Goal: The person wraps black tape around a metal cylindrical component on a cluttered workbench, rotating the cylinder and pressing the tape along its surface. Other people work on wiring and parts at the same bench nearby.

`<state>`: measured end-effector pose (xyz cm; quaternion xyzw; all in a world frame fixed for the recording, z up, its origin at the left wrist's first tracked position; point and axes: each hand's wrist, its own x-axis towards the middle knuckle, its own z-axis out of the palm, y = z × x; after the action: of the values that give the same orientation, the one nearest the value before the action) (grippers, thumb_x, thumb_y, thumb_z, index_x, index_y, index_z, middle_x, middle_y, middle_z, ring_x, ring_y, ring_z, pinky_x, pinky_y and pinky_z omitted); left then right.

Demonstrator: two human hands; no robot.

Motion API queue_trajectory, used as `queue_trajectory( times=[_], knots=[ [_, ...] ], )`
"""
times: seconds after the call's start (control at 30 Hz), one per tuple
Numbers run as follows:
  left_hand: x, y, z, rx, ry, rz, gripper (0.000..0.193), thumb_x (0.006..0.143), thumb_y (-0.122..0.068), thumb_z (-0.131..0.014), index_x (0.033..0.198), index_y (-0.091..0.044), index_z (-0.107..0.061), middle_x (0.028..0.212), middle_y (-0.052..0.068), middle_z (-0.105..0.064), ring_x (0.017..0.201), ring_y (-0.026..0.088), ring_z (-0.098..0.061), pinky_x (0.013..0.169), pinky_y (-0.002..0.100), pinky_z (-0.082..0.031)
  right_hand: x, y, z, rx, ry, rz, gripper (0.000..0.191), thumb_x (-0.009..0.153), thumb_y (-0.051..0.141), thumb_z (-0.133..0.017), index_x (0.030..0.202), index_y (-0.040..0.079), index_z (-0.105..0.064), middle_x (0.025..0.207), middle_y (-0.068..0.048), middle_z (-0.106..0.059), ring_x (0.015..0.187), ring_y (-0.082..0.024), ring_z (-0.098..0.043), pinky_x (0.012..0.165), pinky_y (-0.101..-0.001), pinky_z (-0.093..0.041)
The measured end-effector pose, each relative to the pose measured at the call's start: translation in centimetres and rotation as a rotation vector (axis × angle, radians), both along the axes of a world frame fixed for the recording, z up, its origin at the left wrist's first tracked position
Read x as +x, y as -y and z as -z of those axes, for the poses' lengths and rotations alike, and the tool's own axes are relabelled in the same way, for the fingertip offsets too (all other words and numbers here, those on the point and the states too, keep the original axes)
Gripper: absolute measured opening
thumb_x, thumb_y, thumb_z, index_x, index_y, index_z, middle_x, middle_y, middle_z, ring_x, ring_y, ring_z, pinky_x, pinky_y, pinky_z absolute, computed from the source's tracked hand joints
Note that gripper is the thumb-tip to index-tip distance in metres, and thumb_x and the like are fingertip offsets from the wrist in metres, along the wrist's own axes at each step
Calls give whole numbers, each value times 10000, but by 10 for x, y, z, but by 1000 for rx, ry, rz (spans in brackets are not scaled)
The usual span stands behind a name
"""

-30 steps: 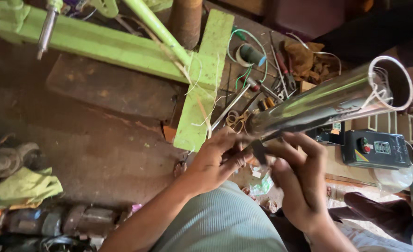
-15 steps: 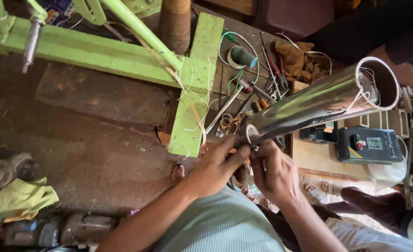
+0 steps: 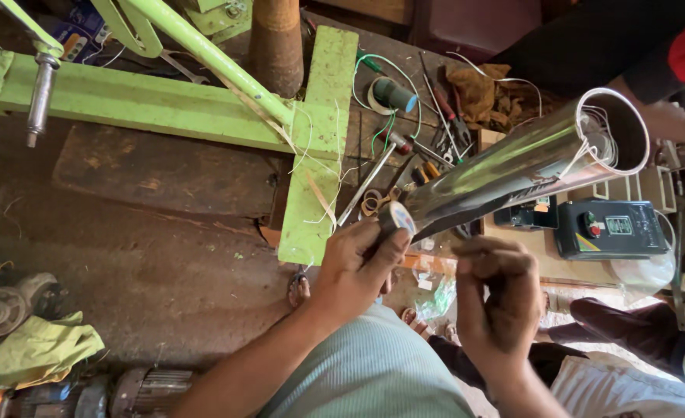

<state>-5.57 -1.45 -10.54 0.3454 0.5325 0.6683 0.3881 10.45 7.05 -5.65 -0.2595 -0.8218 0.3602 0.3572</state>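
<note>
Left hand (image 3: 354, 267): grip pressed around a small tape roll (image 3: 396, 217), thumb and fingers pinching it against the near end of the steel tube (image 3: 528, 166). Right hand (image 3: 501, 290): fingers curled in, just beside and below that tube end; whether it pinches anything, cannot tell. Tube long axis runs from the hands up and right, open mouth far. Left hand nearer. Beyond: black control box (image 3: 609, 228), green frame (image 3: 315, 155), scattered hand tools (image 3: 435, 131).

Dusty dirt floor (image 3: 164, 263) — green metal frame (image 3: 149, 101), daylight
</note>
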Motion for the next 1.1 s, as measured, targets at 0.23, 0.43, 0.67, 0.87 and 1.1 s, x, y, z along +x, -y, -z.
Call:
queue_trajectory(
  times=[0.23,0.43,0.67,0.87,1.1],
  knots=[
    [-6,9,4,-13,-382,13,228,1071,-270,-642,1119,-48,-662,877,59,-604,752,103,-584,656,279,-483,-12,-5,4,695,278,-149,206,977,34,-634,1039,28,-437,1026,-156,-692,692,-205,-614,592,-316,-470],
    [-14,13,8,137,14,113,177,995,-100,-660,1155,-28,-644,994,31,-625,818,68,-663,697,238,-555,3,-3,-20,-473,78,-142,216,996,-10,-575,1195,9,-492,1070,-158,-659,856,-115,-607,725,-251,-504],
    [-7,0,13,-62,143,-31,188,991,-193,-666,922,-18,-661,635,-15,-573,512,90,-581,466,255,-467,-10,9,3,-38,0,-85,151,1005,10,-593,1092,18,-470,1227,-177,-617,992,-170,-623,759,-288,-534],
    [-11,6,12,-115,164,159,215,1056,-216,-628,981,-15,-635,685,17,-570,601,67,-553,519,246,-471,-25,7,-5,22,317,-75,255,957,134,-695,1089,33,-502,787,-107,-644,656,-234,-662,591,-345,-503],
    [-15,24,25,-22,65,72,302,934,-86,-668,1227,-31,-620,900,26,-669,714,84,-662,563,253,-562,-26,16,-65,-329,184,-177,292,992,142,-693,1180,39,-494,805,-65,-679,643,-177,-706,580,-308,-527]
  ],
)
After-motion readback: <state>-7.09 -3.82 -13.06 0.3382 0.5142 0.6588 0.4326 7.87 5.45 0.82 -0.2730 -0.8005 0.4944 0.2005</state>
